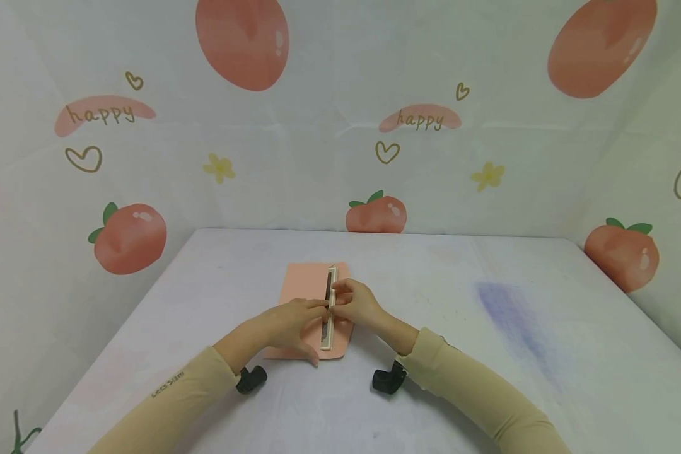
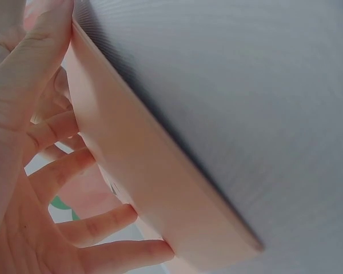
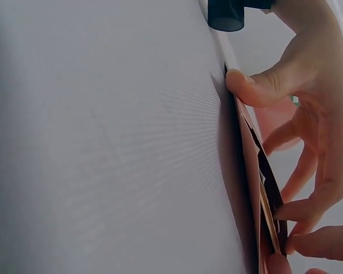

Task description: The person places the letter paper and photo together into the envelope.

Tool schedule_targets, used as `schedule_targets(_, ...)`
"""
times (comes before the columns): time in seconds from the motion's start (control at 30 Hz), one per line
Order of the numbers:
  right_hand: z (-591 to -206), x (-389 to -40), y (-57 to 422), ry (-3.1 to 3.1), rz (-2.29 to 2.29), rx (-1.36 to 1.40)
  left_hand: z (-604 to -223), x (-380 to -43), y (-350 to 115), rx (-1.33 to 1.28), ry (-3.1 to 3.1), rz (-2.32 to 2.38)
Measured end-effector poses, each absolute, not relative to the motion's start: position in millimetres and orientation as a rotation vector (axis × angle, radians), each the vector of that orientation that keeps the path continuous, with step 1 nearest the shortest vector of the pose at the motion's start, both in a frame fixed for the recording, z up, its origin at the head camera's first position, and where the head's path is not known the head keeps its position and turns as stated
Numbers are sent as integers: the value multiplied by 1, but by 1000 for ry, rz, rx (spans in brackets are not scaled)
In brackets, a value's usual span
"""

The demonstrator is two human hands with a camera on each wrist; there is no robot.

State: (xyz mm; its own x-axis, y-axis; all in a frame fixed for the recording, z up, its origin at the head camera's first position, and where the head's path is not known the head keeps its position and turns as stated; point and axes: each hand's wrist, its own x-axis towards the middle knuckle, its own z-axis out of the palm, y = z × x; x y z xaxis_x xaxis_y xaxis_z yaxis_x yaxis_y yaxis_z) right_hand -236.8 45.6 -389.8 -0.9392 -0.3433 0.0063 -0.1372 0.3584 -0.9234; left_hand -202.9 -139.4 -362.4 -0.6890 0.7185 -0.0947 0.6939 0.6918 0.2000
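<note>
A flat pink board-like case (image 1: 303,282) lies on the table, a long narrow cream-edged strip (image 1: 326,340) with a dark inside running down its right part. My left hand (image 1: 289,321) spans the case, fingers spread and their tips on the strip, thumb at the near edge. In the left wrist view the fingertips (image 2: 160,251) rest along the pink surface. From the right, my right hand (image 1: 359,304) pinches the strip's edge between thumb and fingers. Beside the strip, the right wrist view shows a dark raised edge (image 3: 268,171) above the pink layer.
Black wrist cameras, one on the left (image 1: 252,380) and one on the right (image 1: 388,380), hang below the cuffs. The white table (image 1: 459,378) carries a bluish smudge (image 1: 516,321) on its right side. A printed cloth (image 1: 318,139) stands behind the table.
</note>
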Motion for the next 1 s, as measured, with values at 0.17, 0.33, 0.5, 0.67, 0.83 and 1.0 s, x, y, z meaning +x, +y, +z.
schedule_targets(0.17, -390, -236, 45, 2436, -1617, -439, -363, -203, -139, 1135, 2736, 232)
schedule_targets(0.33, -391, -238, 45, 2422, -1610, -456, -363, -203, -139, 1098, 2723, 244)
schedule_targets(0.5, -392, -239, 45, 2418, -1593, -483, -362, -202, -139, 1072, 2712, 243)
schedule_targets(0.67, -391, -239, 44, 2443, -1570, -493, -361, -202, -139, 1051, 2711, 264)
schedule_targets(0.83, -391, -239, 43, 2397, -1601, -446, -362, -201, -139, 1074, 2718, 269)
schedule_targets(1.0, -392, -242, 43, 2367, -1615, -430, -363, -202, -139, 1097, 2724, 260)
